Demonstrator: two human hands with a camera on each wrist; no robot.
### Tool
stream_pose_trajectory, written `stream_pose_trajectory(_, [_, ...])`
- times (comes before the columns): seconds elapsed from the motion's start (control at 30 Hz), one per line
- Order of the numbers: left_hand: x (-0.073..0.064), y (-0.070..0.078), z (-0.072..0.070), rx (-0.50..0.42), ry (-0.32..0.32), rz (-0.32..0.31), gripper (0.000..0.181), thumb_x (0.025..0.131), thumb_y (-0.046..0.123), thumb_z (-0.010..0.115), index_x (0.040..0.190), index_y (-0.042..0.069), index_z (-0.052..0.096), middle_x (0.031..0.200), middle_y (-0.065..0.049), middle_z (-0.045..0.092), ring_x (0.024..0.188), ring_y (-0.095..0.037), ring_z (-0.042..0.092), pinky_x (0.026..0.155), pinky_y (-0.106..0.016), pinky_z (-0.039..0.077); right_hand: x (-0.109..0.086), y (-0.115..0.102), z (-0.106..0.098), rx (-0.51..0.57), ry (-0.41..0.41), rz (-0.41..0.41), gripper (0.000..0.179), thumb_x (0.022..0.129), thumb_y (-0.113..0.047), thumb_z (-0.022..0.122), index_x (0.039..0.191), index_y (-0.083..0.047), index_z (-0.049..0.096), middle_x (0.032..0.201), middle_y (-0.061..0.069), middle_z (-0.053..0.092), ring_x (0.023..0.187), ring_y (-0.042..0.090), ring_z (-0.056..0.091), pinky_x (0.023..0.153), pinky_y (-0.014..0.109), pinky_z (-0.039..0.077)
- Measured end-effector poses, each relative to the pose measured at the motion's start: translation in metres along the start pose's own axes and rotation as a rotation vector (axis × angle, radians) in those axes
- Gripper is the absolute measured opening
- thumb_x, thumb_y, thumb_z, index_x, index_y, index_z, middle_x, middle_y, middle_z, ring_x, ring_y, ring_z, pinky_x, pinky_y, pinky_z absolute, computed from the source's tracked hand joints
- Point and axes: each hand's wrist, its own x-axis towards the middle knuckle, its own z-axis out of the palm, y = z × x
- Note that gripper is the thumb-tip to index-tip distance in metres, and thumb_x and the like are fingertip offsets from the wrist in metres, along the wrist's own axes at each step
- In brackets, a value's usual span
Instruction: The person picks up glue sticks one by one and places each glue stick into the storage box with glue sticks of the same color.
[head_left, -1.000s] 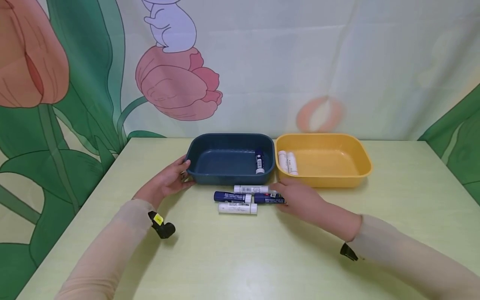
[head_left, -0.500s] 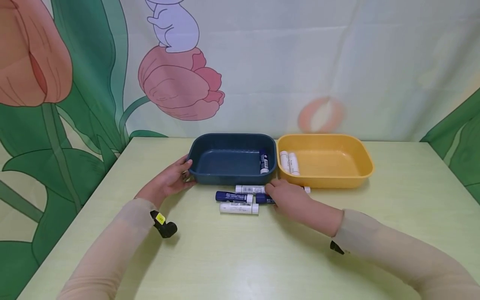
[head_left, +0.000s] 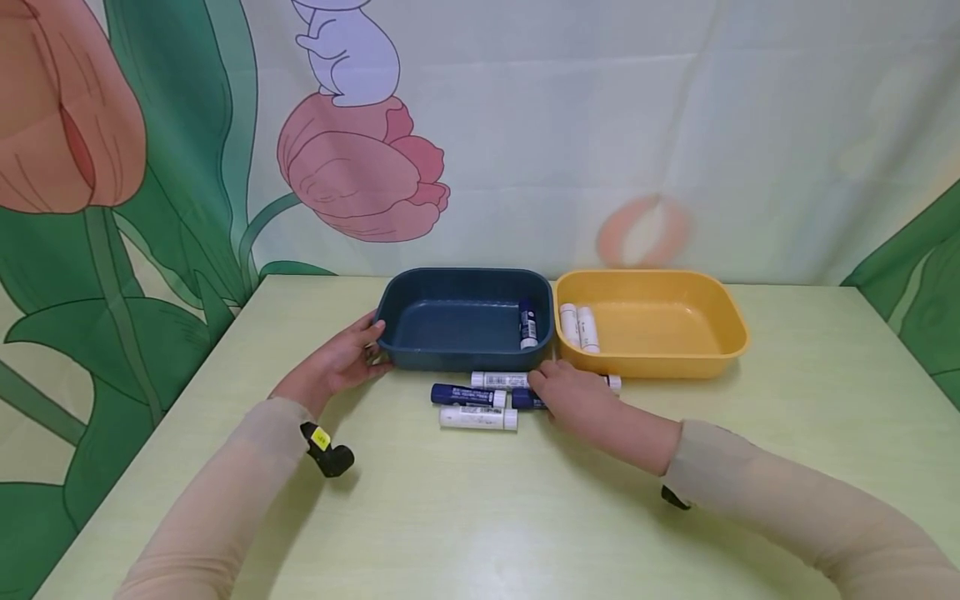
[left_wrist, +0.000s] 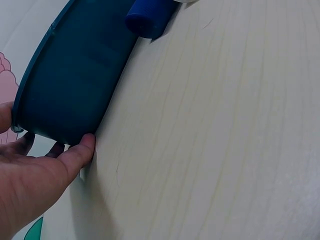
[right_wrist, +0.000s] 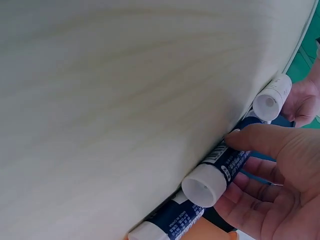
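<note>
the right hand (head_left: pixel 577 402), farther left than a second ago, pinches a blue tube (head_left: pixel 527 399) between thumb and fingers, mostly covering it from the head view. just past it, a second tube's body is hidden, its white cap (head_left: pixel 615 382) now showing; beyond, the left hand (head_left: pixel 347 358) grips the blue tray (head_left: pixel 461 360), some fingertips obscured, the yellow tray (head_left: pixel 675 365) alongside.

Table (head_left: pixel 487 500): bright, with a soft shine at the bottom middle
Left arm (head_left: pixel 217 492): soft gray shadow at lower left
Tub (left_wrist: pixel 75 75): dark, upper left, left wrist view
Right wrist view: dull gray, upper left
</note>
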Motion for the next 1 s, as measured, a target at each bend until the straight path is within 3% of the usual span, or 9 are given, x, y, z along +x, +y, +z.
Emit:
stream_pose_trajectory(0.43, [0.0, 0.0, -0.001, -0.011, 0.003, -0.011, 0.061, 0.113, 0.026, 0.03, 0.166, 0.026, 0.0, 0.169, -0.015, 0.007, 0.15, -0.027, 0.014, 0.13, -0.057, 0.017, -0.007, 0.003, -0.007, 0.037, 0.012, 0.012, 0.038, 0.09, -0.011, 0.078, 0.123, -0.004, 0.062, 0.122, 0.013, 0.067, 0.11, 0.029, 0.061, 0.093, 0.042, 0.06])
stream_pose_trajectory(0.6, [-0.001, 0.0, 0.0, -0.011, 0.01, -0.021, 0.06, 0.113, 0.026, 0.029, 0.166, 0.027, 0.001, 0.172, -0.014, 0.003, 0.152, -0.028, 0.013, 0.13, -0.057, 0.017, -0.014, 0.005, -0.017, 0.075, -0.018, 0.029, 0.034, 0.089, -0.013, 0.08, 0.117, -0.006, 0.063, 0.114, 0.01, 0.071, 0.098, 0.024, 0.062, 0.086, 0.039, 0.06])
stream_pose_trajectory(0.87, [0.0, -0.002, -0.001, 0.007, -0.015, 0.003, 0.061, 0.113, 0.027, 0.028, 0.166, 0.025, -0.002, 0.166, -0.015, 0.009, 0.15, -0.027, 0.014, 0.13, -0.057, 0.016, -0.022, 0.014, -0.043, 0.286, -0.068, 0.033, 0.029, 0.088, -0.012, 0.078, 0.113, -0.007, 0.065, 0.09, 0.004, 0.069, 0.077, 0.018, 0.057, 0.071, 0.027, 0.051])
stream_pose_trajectory(1.0, [0.0, -0.002, -0.002, -0.001, -0.017, 0.007, 0.062, 0.113, 0.028, 0.03, 0.166, 0.025, -0.001, 0.162, -0.013, 0.015, 0.149, -0.026, 0.015, 0.13, -0.057, 0.016, -0.023, 0.021, -0.06, 0.35, -0.048, 0.016, 0.037, 0.088, -0.013, 0.075, 0.123, -0.002, 0.065, 0.092, 0.007, 0.071, 0.076, 0.017, 0.059, 0.069, 0.025, 0.051])
